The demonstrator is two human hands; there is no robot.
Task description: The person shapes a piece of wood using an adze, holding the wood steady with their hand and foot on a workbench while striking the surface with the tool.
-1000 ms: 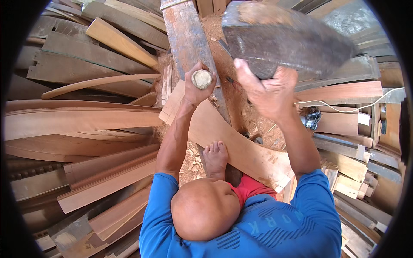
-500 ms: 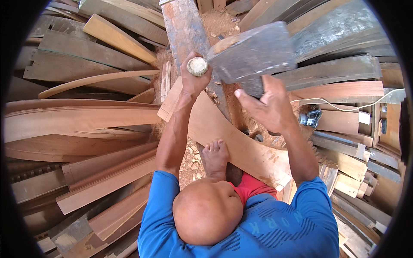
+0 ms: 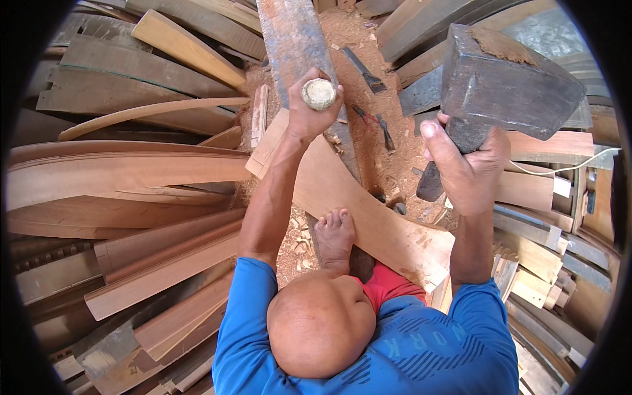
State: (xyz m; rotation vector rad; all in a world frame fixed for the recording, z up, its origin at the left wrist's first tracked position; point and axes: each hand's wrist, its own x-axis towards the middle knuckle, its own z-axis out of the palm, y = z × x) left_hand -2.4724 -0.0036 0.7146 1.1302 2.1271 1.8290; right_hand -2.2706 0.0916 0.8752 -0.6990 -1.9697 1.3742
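My left hand is wrapped round an upright chisel; only the pale, worn round butt of its handle shows, and its blade is hidden below the fist. Off to the right, my right hand grips the dark handle of a big wooden mallet, its blocky head raised and worn at the top. Beneath my left hand lies a curved light-brown board, pinned by my bare foot. The board rests across a long worn plank.
Wood shavings cover the ground. A flat-bladed tool and red-handled pliers lie beyond the board. Stacked boards crowd the left side, and more timber the right, where a pale cord runs.
The mallet has swung up and to the right, away from the chisel, together with my right hand. My left hand, still round the chisel, has shifted slightly right in the picture.
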